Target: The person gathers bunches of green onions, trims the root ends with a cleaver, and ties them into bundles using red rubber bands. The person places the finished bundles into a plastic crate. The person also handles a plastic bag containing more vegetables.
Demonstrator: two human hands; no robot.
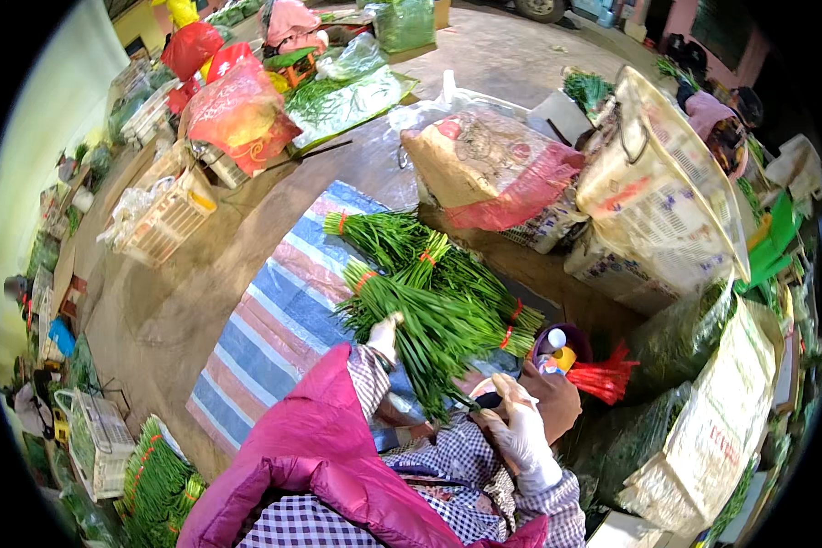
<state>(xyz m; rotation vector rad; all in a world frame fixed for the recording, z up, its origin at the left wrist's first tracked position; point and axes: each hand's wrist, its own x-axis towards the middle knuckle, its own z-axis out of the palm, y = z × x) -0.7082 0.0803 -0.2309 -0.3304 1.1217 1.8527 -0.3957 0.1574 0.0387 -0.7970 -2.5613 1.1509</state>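
Note:
My left hand, in a pale glove, lies against a large bunch of long green leafy stalks, which look like garlic chives. A red band circles the bunch near its upper left end. My right hand, in a whitish glove, is at the lower leaf tips with thumb and fingers close together; a dark thin piece shows at the fingertips, too small to name. More red-banded bunches lie just beyond, partly overlapped. Beneath them is a blue, pink and white striped sheet. The left fingers are partly hidden.
A dark tub holding a white-capped item and red ties stands at the right. Beyond are a sack-covered crate and a large plastic-lined basket. An empty-looking crate stands left. Banded bunches lie lower left.

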